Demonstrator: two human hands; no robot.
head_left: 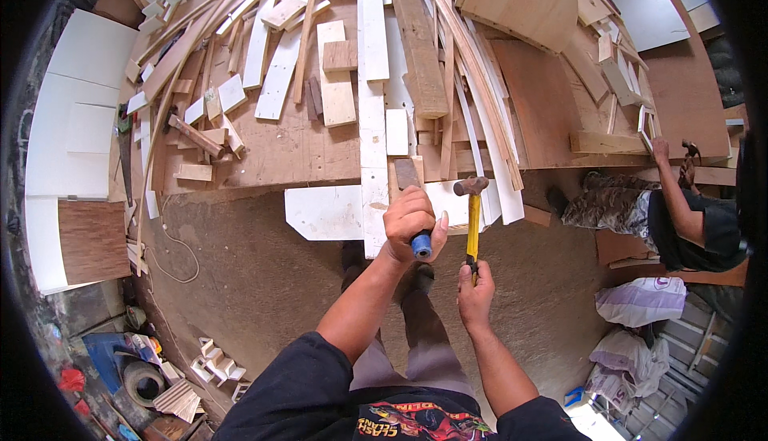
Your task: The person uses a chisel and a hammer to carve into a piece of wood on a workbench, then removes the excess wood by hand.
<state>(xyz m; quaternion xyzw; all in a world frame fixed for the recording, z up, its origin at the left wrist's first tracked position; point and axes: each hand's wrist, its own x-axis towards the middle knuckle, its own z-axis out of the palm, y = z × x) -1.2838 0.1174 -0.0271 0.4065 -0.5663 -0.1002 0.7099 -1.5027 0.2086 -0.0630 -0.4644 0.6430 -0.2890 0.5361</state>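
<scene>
The left hand (411,220) wraps a blue-handled chisel (422,244) at the near edge of the tabletop (272,153), apparently to steady it with its butt exposed, while the right hand (478,292) grips a yellow-handled hammer (473,225) low, likely for leverage.

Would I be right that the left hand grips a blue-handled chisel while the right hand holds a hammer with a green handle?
Not quite: in the head view, the rusty-headed hammer in the right hand has a yellow and black handle. The left hand does grip the blue-handled chisel.
</scene>
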